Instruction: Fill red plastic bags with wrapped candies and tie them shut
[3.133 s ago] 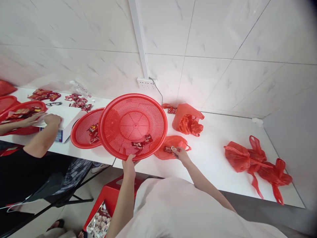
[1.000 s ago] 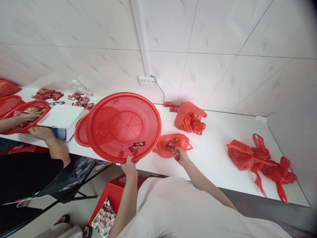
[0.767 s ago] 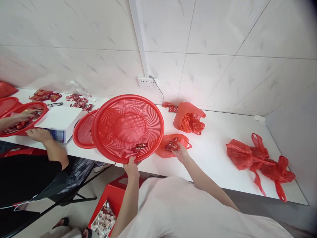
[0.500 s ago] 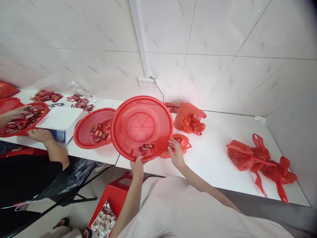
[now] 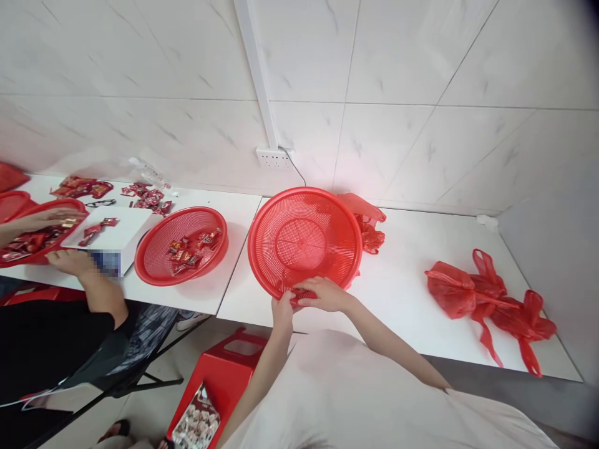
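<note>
A round red plastic basket (image 5: 302,240) is tilted toward me above the white table. My left hand (image 5: 283,312) grips its near rim, thumb inside. Over that same edge reaches my right hand (image 5: 326,294), its fingers and thumb closed around small dark-red wrapped candies (image 5: 304,294), which they partly cover. To the left, a second red basket (image 5: 154,252) holds several wrapped candies (image 5: 191,252). Behind the tilted basket, partly hidden, stands a red plastic bag (image 5: 369,209) with crumpled red plastic in it.
Tied red bags (image 5: 452,290) lie on the right of the table (image 5: 402,299). At left, a co-worker's hands (image 5: 70,259) are by a candy-filled basket (image 5: 77,206) and a white box (image 5: 126,221). A red stool (image 5: 210,368) with a printed packet stands below. A power strip (image 5: 275,157) is on the wall.
The tilted basket has moved right, away from the second basket, and now hides more of the bags. My right hand has left the rim's right side and reached in at the candies.
</note>
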A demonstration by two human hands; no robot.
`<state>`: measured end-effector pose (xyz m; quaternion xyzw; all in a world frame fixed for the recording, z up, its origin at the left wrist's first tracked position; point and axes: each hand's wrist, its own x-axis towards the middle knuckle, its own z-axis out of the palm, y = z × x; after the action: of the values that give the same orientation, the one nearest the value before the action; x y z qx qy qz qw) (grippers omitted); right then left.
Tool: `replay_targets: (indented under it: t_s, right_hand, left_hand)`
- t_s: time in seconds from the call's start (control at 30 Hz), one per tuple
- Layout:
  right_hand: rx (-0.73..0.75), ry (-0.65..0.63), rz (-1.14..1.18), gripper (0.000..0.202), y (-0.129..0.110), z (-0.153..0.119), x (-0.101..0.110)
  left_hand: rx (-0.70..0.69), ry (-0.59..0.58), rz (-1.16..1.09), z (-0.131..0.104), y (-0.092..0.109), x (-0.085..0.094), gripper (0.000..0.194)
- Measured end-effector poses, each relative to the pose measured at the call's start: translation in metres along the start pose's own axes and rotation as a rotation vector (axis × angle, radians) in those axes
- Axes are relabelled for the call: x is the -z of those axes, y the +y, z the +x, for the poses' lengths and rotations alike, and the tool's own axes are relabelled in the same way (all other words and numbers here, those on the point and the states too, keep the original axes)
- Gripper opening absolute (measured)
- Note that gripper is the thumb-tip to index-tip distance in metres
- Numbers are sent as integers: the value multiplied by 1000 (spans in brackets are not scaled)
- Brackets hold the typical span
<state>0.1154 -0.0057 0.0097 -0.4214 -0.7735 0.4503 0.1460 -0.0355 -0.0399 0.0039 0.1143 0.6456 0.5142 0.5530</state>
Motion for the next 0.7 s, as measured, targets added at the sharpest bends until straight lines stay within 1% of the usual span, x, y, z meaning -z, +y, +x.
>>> replay_targets:
  t_s: [0.07,0.13,0.17,0.23,0.3,0.37,0.43,0.5,0.6,0.67,0.7]
  right_hand:
    - [54,35,93,36,1,-3,1]
    - [75,113,243,32,3,-4,-2]
    - [62,164,351,31,5,-4,-4]
    - [-18,302,614,35,11,-5,-7]
    - [-143,452,846,38,20,-6,-8]
    - [-279,555,953,37,32,-8,-6]
    - [-429,556,963,33,45,-9,-5]
    - [-543,490,960,29,56,-10,-6]
    - [-613,394,984,27,66,-7,-12]
    - [-652,395,1002,30,68,-5,-16]
    - [-677,419,1008,34,68,-4,-17]
  left_hand:
    - [-1,-1,-6,2,0,0,26]
    - [-3,15,0,5,2,1,29]
    - [-2,33,5,6,3,2,29]
    - [-19,72,6,10,9,5,29]
    - [-72,112,-4,16,17,11,28]
    - [-135,155,-19,23,25,20,29]
    - [-168,199,-31,30,33,29,31]
    - [-176,232,-46,34,39,37,33]
    - [-185,275,-60,37,43,46,34]
    - [-188,293,-73,36,44,49,35]
    - [-187,301,-82,35,44,51,35]
